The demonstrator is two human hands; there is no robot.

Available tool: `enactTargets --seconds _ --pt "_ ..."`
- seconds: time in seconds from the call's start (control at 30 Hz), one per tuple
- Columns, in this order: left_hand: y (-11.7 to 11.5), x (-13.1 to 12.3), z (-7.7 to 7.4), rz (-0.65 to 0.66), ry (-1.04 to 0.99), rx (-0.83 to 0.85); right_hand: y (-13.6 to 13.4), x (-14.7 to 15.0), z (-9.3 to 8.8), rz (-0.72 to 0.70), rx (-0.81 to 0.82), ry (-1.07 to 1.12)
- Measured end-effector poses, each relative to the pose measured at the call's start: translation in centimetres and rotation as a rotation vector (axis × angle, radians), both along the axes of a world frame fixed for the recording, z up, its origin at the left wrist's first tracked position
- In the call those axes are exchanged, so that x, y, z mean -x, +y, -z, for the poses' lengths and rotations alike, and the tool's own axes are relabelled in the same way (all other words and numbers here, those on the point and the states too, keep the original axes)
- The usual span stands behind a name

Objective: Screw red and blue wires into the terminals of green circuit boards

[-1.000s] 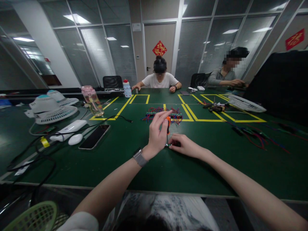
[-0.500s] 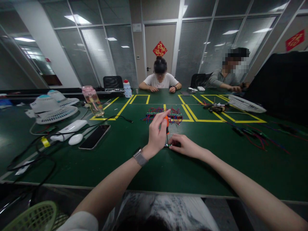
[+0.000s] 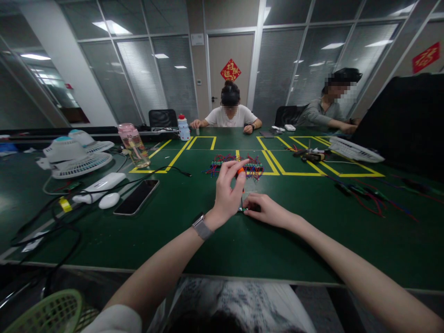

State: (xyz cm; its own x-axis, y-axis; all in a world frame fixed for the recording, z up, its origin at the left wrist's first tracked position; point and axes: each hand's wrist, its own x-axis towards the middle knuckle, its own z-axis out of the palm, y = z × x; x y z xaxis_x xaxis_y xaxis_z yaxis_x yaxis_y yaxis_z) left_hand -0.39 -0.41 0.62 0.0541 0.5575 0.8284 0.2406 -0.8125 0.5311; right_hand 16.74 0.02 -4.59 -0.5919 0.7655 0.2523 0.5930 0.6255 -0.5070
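"So, first entry: the hands?"

"Left hand (image 3: 225, 189): fingers curled round a screwdriver (image 3: 240, 171), orange handle, slim shaft near upright. Right hand (image 3: 265, 208): thumb and fingertips drawn narrow, apparently pinching a small circuit board (image 3: 242, 210)."

"Location of the board?"

"On the bench (image 3: 187, 245), below the shaft, nearer the near edge than the far edge. Whether the tip touches, I cannot tell."

"Handling?"

"By my judgement: board light, stiff, fragile; take it by the rim, off the components. Screwdriver light, rigid; hold the thick handle, the shaft being likely slippery."

"Materials?"

"Bench: smooth, dull green surface, yellow tape (image 3: 300, 174) in straight-sided outlines. Toward the far edge, beyond the left hand: wired boards (image 3: 255, 165), a row of small green pieces, red and blue wires splayed, thin and bendable. Toward the left end: phone (image 3: 137, 197), flat dark slab; bottle (image 3: 134, 145), see-through, rounded, pink lid."
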Motion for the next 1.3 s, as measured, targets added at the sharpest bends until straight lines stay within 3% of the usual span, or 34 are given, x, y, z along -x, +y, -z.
enactTargets --seconds 0.13,0.37,0.63,0.9,1.13,1.3 --pt "0.23 -0.07 0.31 0.065 -0.053 0.045 -0.04 0.03 -0.11 0.002 0.002 -0.002" --pt "0.35 -0.18 0.26 -0.018 0.013 0.018 -0.13 0.08 -0.17 0.0 0.0 -0.006" --pt "0.32 -0.17 0.47 0.088 -0.042 0.084 -0.15 0.12 -0.27 -0.004 -0.002 0.003" --pt "0.0 -0.14 -0.09 -0.055 0.003 -0.018 -0.09 0.04 -0.16 -0.003 0.0 0.005" --pt "0.35 -0.11 0.31 0.05 -0.011 0.028 -0.15 0.1 -0.26 -0.003 0.005 0.003" --pt "0.4 -0.19 0.48 0.035 -0.033 0.057 -0.02 0.04 -0.03 -0.006 -0.004 0.002"
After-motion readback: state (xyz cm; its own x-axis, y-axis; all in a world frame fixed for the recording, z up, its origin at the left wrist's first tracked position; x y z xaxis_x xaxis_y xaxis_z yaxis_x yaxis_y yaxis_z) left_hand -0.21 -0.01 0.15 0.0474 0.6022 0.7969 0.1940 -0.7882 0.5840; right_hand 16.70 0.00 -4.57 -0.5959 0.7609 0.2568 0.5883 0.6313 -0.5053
